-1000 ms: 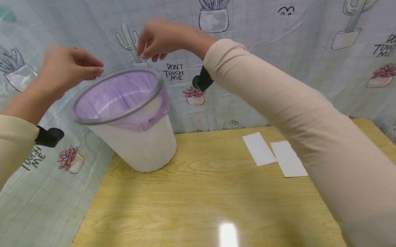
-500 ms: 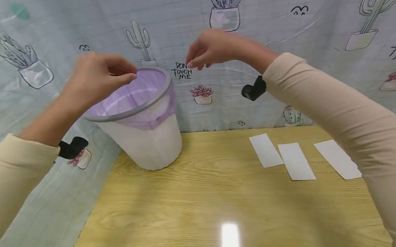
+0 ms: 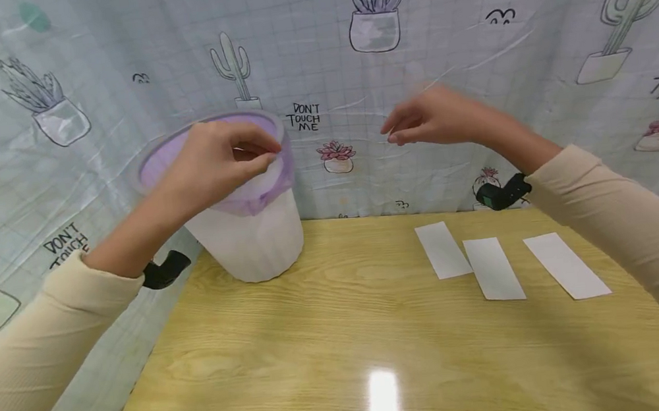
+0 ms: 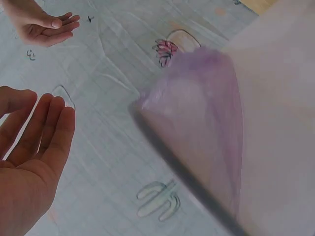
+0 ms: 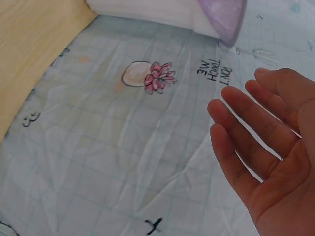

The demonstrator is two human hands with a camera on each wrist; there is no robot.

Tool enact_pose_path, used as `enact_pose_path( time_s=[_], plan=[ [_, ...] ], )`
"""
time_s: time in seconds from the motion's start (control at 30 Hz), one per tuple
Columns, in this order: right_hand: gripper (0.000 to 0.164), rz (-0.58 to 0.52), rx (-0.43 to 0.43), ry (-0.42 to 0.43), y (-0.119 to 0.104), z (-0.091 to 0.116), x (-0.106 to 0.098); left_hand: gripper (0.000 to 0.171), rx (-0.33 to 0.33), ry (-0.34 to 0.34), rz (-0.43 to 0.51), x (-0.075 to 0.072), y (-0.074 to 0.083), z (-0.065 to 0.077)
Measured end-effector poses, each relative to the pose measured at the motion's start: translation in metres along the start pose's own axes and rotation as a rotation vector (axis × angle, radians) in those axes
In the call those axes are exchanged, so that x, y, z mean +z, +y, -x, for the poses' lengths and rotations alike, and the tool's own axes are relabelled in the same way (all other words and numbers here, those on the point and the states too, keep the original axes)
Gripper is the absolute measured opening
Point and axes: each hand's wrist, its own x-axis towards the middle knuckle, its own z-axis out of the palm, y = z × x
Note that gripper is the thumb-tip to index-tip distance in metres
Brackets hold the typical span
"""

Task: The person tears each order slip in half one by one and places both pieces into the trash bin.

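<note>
A white trash bin (image 3: 252, 243) stands at the back left of the table, lined with a purple bag (image 3: 254, 196) that a grey ring (image 3: 136, 168) holds at the rim. In the head view my left hand (image 3: 214, 160) hovers in front of the bin's opening and hides part of it. Its fingers are loosely bent, with nothing between them in the left wrist view. Off to the bin's right, my right hand (image 3: 437, 118) hangs in the air before the curtain. The right wrist view shows its palm bare and its fingers (image 5: 241, 132) relaxed and spread.
Three white paper cards lie on the wooden table (image 3: 318, 339): a left card (image 3: 444, 251), a middle card (image 3: 493, 269) touching or nearly touching it, and a right card (image 3: 568, 266) apart. A curtain (image 3: 314, 48) printed with cacti hangs behind and at the left.
Both hands have moved right and down, away from above the bin, the right hand farther. The view has shifted slightly left, and the right card has come out from behind the right sleeve.
</note>
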Motion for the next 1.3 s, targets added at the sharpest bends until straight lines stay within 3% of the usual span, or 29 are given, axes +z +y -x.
enact_pose_path(
  time_s=[0.23,0.47,0.7,0.87,1.1,1.3],
  plan=[
    [0.021,0.04,0.038,0.049,0.016,0.045,0.023,0.015,0.029,-0.078,0.103,0.032,0.005,0.002],
    [0.016,0.047,0.017,0.089,0.023,0.082,0.055,0.019,0.031,-0.165,0.102,0.055,0.004,0.017],
    [0.018,0.024,0.071,0.112,0.017,0.105,0.082,0.021,0.097,-0.152,0.069,0.062,-0.001,0.034],
    [0.018,-0.008,0.128,0.159,0.012,0.122,0.097,0.021,0.089,-0.128,0.058,0.068,-0.004,0.048],
    [0.02,-0.04,0.203,0.175,0.013,0.143,0.109,0.022,0.057,-0.105,0.117,0.095,-0.014,0.054],
    [0.015,-0.024,0.213,0.187,0.02,0.149,0.121,0.02,0.026,-0.081,0.197,0.119,-0.019,0.054]
  ],
)
